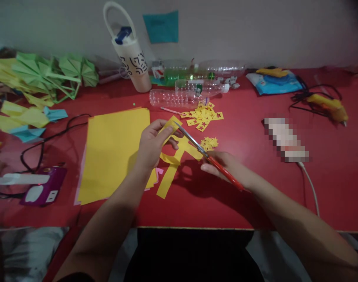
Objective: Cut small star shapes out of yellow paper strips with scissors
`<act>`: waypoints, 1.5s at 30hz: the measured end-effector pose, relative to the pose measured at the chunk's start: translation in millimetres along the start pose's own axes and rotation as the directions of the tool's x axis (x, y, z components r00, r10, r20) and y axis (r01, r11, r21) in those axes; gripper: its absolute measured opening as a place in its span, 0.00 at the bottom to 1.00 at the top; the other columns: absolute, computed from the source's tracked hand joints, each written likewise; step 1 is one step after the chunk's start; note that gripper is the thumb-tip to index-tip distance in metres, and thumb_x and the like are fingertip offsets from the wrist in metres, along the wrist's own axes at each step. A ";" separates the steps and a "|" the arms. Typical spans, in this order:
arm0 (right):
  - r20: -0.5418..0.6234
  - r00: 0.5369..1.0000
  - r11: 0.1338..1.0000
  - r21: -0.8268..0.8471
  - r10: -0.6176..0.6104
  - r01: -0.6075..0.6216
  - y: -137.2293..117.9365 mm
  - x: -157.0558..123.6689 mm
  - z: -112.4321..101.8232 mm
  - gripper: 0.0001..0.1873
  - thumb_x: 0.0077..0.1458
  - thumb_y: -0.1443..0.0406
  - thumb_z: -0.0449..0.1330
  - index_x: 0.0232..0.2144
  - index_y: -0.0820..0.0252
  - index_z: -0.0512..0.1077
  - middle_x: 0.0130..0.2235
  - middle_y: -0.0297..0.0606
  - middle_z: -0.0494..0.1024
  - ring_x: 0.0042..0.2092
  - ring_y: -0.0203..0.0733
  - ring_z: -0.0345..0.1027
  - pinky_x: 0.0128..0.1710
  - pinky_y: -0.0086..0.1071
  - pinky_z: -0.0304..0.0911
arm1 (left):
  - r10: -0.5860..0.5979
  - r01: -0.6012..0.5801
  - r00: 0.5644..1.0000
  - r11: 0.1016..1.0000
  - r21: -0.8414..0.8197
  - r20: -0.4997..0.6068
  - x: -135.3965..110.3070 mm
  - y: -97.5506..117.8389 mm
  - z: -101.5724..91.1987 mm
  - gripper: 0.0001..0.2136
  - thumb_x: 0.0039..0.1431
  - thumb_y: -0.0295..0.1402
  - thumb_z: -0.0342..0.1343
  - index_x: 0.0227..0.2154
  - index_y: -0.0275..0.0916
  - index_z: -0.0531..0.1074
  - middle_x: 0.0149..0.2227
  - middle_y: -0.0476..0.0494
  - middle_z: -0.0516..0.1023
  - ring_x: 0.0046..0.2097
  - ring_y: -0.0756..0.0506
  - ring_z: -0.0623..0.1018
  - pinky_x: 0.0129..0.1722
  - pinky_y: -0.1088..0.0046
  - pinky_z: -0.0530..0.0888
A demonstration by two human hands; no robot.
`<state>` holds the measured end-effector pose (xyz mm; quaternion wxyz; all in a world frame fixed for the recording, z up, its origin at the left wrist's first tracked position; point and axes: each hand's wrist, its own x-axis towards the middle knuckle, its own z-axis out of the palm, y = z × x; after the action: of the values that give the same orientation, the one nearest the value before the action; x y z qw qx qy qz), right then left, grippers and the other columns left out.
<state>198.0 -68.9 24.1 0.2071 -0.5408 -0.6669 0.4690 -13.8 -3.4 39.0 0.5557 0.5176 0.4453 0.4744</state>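
Observation:
Pinched in my left hand (153, 143) is a small yellow paper piece (173, 123), held up over the table. My right hand (218, 162) grips red-handled scissors (196, 145), whose blades point up and left, their tips at the edge of that piece. Whether the blades are parted is hard to make out. Under my hands lie several yellow paper strips (169, 182). Just beyond the scissors sit a small heap of yellow paper stars (210, 143) and a pile of paper scraps (204, 116) with star-shaped holes.
A stack of yellow paper (113, 152) lies left. Plastic bottles (173, 97) and a tumbler (133, 64) stand or lie at the back. Rightward are a blurred-out phone-like object (286, 139) and a yellow glue gun (328, 106). Folded paper (38, 72) and a purple box (45, 186) occupy the left.

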 end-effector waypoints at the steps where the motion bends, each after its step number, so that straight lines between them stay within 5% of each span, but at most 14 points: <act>1: 0.003 1.000 1.000 0.001 0.002 -0.002 0.4 0.0 0.2 0.28 0.49 0.39 0.61 0.25 0.57 0.65 0.23 0.29 0.64 0.24 0.35 0.55 0.23 0.31 0.52 | -0.010 0.010 1.000 1.000 -0.002 0.012 -0.2 0.1 0.5 0.07 0.53 0.35 0.58 0.26 0.39 0.67 0.20 0.53 0.74 0.17 0.56 0.69 0.19 0.79 0.69; 8: 0.051 0.999 0.995 0.098 0.017 -0.022 -3.9 -1.3 2.6 0.28 0.50 0.40 0.60 0.22 0.55 0.59 0.20 0.26 0.59 0.21 0.33 0.53 0.21 0.30 0.51 | -0.069 0.069 0.997 0.997 -0.025 0.018 -2.5 1.1 2.4 0.04 0.55 0.31 0.55 0.26 0.40 0.66 0.15 0.57 0.67 0.13 0.57 0.61 0.12 0.82 0.55; 45: 0.039 0.999 0.981 0.193 0.019 -0.026 -3.2 -3.2 10.0 0.30 0.54 0.37 0.54 0.23 0.54 0.56 0.21 0.25 0.53 0.22 0.32 0.47 0.21 0.31 0.46 | -0.048 0.055 0.997 0.990 -0.129 0.060 -4.4 1.9 5.1 0.06 0.48 0.30 0.59 0.23 0.39 0.66 0.13 0.58 0.66 0.14 0.58 0.62 0.16 0.84 0.65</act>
<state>189.5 -75.8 22.8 0.2410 -0.5168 -0.6158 0.5437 -9.6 -8.5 41.3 0.6127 0.4817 0.4106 0.4732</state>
